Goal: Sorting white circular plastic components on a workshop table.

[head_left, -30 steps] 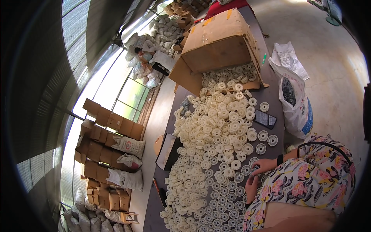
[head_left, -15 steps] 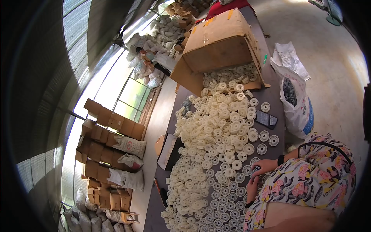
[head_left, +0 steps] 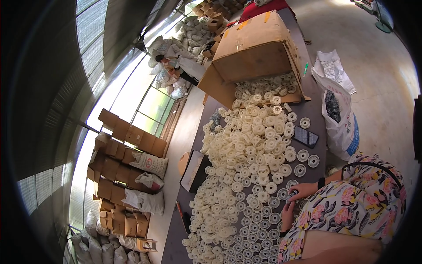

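Observation:
At the table's right edge my right hand (head_left: 304,190), a dark band on its wrist, has its fingers bent round a small dark piece too small to name. My left hand (head_left: 287,214) sits just below, its fingertips drawn together close to the same piece; part of its grip is hidden. Beside both hands, clear round wheel-like plastic parts (head_left: 256,226) lie flat in close rows. A heap of cream-white plastic wheels (head_left: 250,141) spreads to the left and up the table. More of them spill from an open cardboard box (head_left: 252,39) lying at the far end.
A phone (head_left: 305,137) rests right of the heap, and a black-sided tray (head_left: 194,172) stands left of it. A white woven sack (head_left: 345,132) stands on the floor at right. Stacked cartons (head_left: 112,193) and filled sacks line the left wall, where a person (head_left: 171,68) works.
The whole view has shifted slightly, so things sit a little further right and, in the upper part, lower. My hands stay together at the same spot by the rows.

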The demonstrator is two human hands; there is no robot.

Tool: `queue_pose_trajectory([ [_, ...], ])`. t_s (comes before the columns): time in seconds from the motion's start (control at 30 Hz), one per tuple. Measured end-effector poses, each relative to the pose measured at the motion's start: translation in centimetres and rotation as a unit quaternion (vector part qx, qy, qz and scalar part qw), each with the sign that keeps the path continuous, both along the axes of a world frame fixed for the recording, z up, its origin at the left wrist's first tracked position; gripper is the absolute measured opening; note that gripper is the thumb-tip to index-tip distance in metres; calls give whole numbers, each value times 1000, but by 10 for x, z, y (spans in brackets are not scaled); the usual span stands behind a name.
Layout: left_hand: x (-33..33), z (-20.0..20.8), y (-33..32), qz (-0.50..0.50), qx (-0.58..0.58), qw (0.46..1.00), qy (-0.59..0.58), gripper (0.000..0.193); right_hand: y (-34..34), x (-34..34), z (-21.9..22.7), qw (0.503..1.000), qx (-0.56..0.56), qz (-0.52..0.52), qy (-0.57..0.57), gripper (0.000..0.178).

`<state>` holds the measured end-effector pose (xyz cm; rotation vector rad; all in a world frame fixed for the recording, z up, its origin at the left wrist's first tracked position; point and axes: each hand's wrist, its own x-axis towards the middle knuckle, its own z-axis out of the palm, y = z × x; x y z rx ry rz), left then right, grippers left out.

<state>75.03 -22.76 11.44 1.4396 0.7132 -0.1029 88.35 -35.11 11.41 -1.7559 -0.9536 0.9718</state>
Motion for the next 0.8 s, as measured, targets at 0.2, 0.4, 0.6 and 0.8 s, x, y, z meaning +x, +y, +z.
queue_pose_trajectory([
  [0.2, 2, -2, -1, -12, -4, 1000, -4, 35, 3, 3, -15, 999, -37, 18, 34, 64],
  [0.4, 1, -5, 4, -19, -5, 1000, -6, 35, 3, 2, 3, 998, -32, 29, 42, 66],
  [0.6, 0, -5, 4, -25, -8, 1000, -8, 34, 5, -3, -6, 998, -38, 34, -22, 62],
  [0.8, -2, -6, 5, -30, -10, 999, -9, 34, 6, -2, -6, 999, -40, -24, 15, 62],
])
